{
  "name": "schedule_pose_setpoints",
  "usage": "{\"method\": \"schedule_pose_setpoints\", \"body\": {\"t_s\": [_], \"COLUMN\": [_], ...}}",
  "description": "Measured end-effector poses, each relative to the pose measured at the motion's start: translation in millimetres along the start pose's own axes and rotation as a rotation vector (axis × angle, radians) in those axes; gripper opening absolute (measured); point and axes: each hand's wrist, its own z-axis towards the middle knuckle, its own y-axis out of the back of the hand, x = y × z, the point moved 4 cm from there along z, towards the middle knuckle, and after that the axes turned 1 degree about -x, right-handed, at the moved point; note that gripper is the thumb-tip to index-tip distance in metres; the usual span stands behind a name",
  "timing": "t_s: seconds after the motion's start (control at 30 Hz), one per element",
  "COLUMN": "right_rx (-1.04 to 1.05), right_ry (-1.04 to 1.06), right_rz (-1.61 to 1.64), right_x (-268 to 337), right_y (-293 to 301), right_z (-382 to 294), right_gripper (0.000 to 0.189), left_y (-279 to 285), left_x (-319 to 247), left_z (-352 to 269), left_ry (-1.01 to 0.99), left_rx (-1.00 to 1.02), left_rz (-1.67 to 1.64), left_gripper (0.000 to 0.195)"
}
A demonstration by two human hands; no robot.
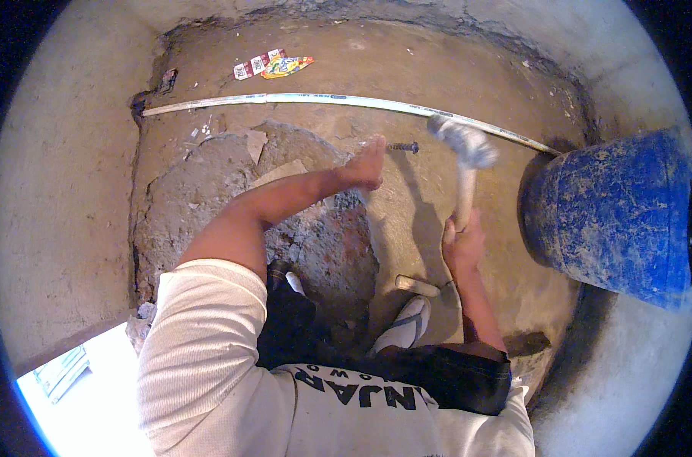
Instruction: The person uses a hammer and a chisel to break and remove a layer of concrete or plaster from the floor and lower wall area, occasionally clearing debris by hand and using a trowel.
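My left hand is closed around a ribbed steel rod, seemingly a chisel. Its flared head sticks out to the right of my fingers, and the other end is hidden by the hand. Below that hand lies the edge of a broken-out patch of rough, crumbled floor. My right hand grips the pale handle of a hammer. The hammer's head, blurred by motion, is raised above the floor, up and to the right of the chisel.
A white plastic pipe runs across the floor. On the right a dirty blue barrel stands by the wall. A short wooden handle lies near my flip-flop. Printed wrappers and loose fragments lie about.
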Motion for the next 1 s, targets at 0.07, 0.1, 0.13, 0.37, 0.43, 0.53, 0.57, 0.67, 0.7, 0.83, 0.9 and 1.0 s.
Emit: {"method": "schedule_pose_setpoints", "body": {"t_s": [0.07, 0.1, 0.13, 0.37, 0.43, 0.53, 0.57, 0.67, 0.7, 0.83, 0.9, 1.0], "right_rx": [0.101, 0.164, 0.221, 0.112, -0.061, -0.009, 0.096, 0.269, 0.244, 0.084, 0.142, 0.127], "right_ry": [-0.061, -0.085, -0.103, -0.041, 0.113, 0.007, -0.053, -0.141, -0.089, -0.043, -0.114, -0.054], "right_rz": [-0.12, -0.151, -0.17, 0.187, 0.249, 0.017, -0.071, -0.199, -0.134, 0.231, 0.232, 0.165], "right_x": [-39, -59, -60, -3, 6, -6, -21, -67, -66, -39, -26, -19], "right_y": [-34, -48, -55, 4, 13, -5, -25, -51, -45, -18, -4, -9], "right_z": [-6, -7, -2, 7, 11, -2, -4, -9, -12, -5, 0, -4], "right_gripper": [0.02, 0.021, 0.023, 0.026, 0.025, 0.024, 0.024, 0.024, 0.023, 0.022, 0.027, 0.024], "left_y": [-1, -2, 0, -11, -7, -7, -5, -4, -4, -7, 0, -1], "left_x": [-3, -6, -5, 1, 4, 4, 3, -12, -11, 4, 1, 4], "left_z": [4, 7, 10, -2, 1, 2, 3, 4, -2, 3, 1, -3], "left_ry": [-0.001, -0.002, -0.017, -0.037, -0.054, -0.066, -0.071, -0.095, -0.087, -0.136, -0.143, -0.114], "left_rx": [0.061, 0.089, 0.08, 0.053, 0.013, 0.019, 0.011, 0.082, 0.123, 0.041, 0.038, 0.057], "left_rz": [-0.017, -0.024, 0.027, 0.084, 0.099, 0.095, 0.095, 0.139, 0.167, 0.207, 0.182, 0.207], "left_gripper": [0.099, 0.1, 0.101, 0.106, 0.106, 0.103, 0.102, 0.098, 0.097, 0.096, 0.096, 0.096]}}
